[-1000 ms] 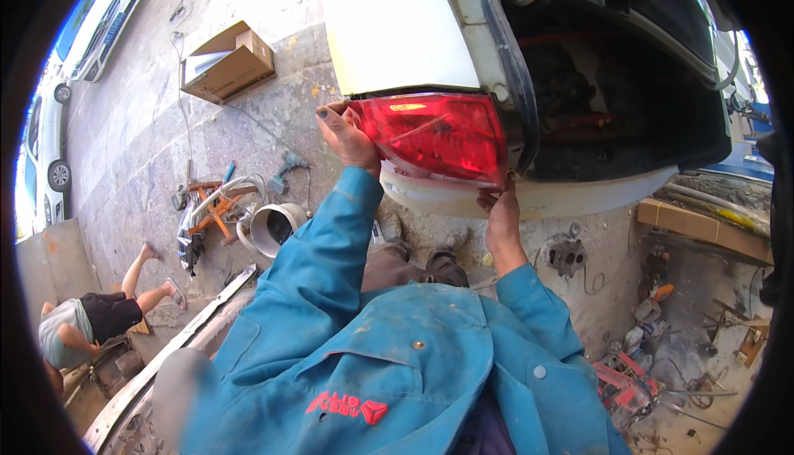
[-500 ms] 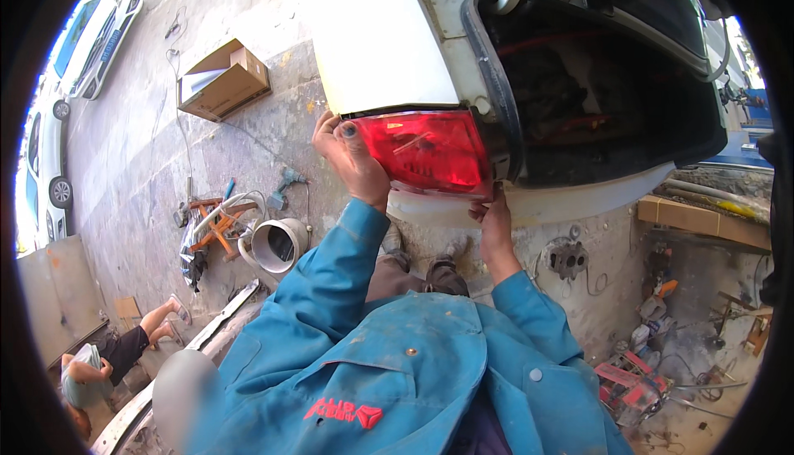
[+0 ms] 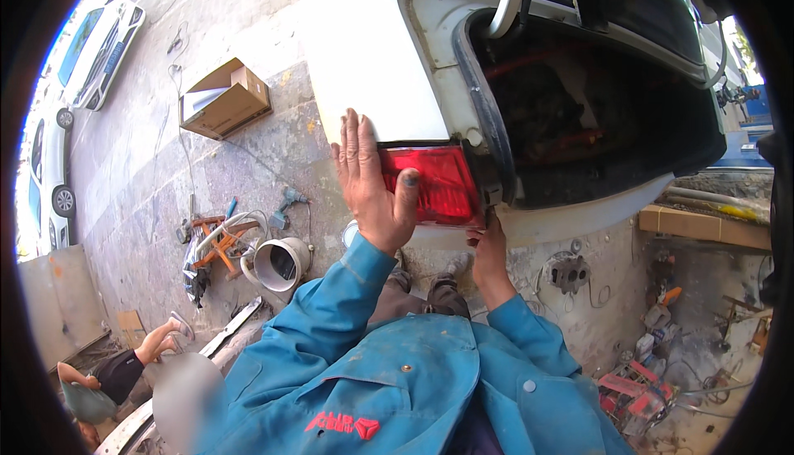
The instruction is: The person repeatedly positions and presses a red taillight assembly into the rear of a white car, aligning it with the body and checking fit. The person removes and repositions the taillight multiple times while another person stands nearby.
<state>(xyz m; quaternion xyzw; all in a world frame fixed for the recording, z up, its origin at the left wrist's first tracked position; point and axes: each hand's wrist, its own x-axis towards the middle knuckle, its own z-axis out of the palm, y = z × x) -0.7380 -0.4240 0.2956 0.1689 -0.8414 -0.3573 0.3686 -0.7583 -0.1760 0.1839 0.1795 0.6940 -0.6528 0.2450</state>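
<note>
No longer curled, the left hand (image 3: 372, 197) lies flat, hiding the outer end of the red tail light (image 3: 445, 184) on the white car (image 3: 368, 50). Whether the right hand (image 3: 490, 261) pinches its lower corner, I cannot tell. Beyond, shadow obscures the trunk (image 3: 612, 116).

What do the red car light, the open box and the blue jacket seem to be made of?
Red tail light: probably glossy, see-through plastic, since patterning shows beneath its shiny surface, though glass is possible.
Open box: most likely matte brown cardboard, judging by its plain tan walls and thin folded flaps.
Blue jacket: dull cloth, perhaps cotton or a blend; it creases softly along the sleeves.
</note>
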